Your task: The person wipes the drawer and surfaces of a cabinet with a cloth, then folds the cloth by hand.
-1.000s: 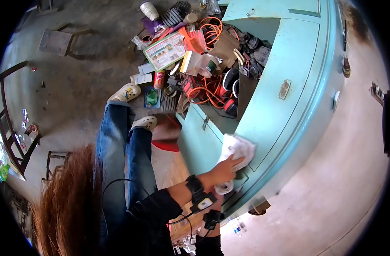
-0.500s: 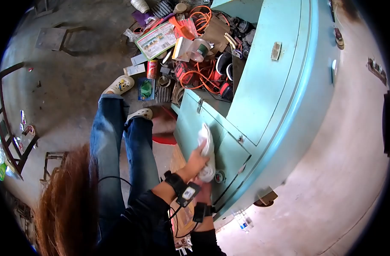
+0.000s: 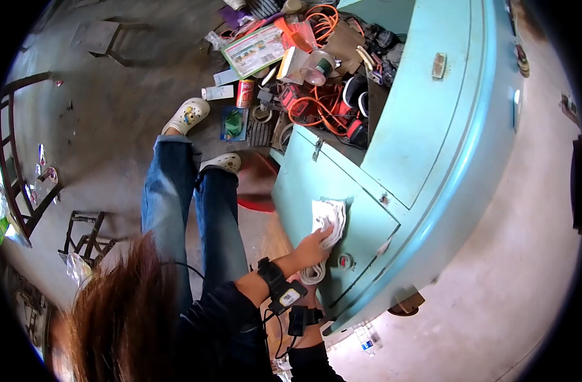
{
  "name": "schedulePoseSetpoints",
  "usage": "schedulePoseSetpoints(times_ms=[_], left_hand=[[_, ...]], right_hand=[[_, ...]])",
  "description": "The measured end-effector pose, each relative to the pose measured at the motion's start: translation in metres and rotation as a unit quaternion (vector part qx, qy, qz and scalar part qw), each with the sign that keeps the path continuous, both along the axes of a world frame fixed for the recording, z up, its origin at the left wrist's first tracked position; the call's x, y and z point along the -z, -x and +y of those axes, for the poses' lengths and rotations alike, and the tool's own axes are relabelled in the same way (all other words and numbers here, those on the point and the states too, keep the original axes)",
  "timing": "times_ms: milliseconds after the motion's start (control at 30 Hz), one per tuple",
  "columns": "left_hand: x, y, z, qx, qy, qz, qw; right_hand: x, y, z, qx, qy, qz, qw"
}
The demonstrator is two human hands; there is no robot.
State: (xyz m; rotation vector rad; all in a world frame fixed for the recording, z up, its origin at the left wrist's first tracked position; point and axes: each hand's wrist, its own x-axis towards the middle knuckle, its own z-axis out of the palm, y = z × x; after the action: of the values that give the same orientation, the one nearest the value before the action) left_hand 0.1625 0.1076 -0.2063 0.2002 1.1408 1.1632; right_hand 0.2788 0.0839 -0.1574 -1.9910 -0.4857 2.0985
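A folded bundle of white cloth (image 3: 328,216), its layered folds showing at both ends, lies over the turquoise cabinet door. My left hand (image 3: 313,247) is closed around the middle of it, fingers across its near side. Beneath the left hand, my right hand (image 3: 295,278) is at the bundle's lower end, with most of its fingers hidden by the cloth and the left wrist. Just right of the bundle, a small round fitting (image 3: 345,261) sits on the cabinet door (image 3: 291,184).
The turquoise cabinet (image 3: 425,114) stretches along the right. Orange cords (image 3: 323,105), packets and tools are heaped at its far end. A red can (image 3: 244,93) stands by the heap's near edge. A plastic bottle (image 3: 365,339) lies beyond the cabinet's lower end.
The bundle has turned and fanned out, showing its folded layers at the top. Both hands have shifted slightly right in view with it, and the whole scene has moved right.
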Motion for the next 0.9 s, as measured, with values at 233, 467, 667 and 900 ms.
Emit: schedulePoseSetpoints(times_ms=[233,467,667,900], left_hand=[[-0.013,0.035,0.024,-0.072,0.011,-0.039,0.997],[-0.043,0.112,0.071,-0.183,-0.117,-0.019,0.976],[-0.015,0.058,0.055,-0.067,0.008,0.03,0.997],[0.014,0.022,0.028,0.038,0.087,-0.025,0.995]], right_hand=[[0.013,0.027,0.033,-0.055,-0.038,0.014,0.998],[0.021,0.102,0.112,-0.014,-0.07,0.109,0.992],[-0.001,0.031,0.057,-0.153,-0.058,0.099,0.982],[-0.012,0.045,0.03,-0.061,-0.003,-0.031,0.998]])
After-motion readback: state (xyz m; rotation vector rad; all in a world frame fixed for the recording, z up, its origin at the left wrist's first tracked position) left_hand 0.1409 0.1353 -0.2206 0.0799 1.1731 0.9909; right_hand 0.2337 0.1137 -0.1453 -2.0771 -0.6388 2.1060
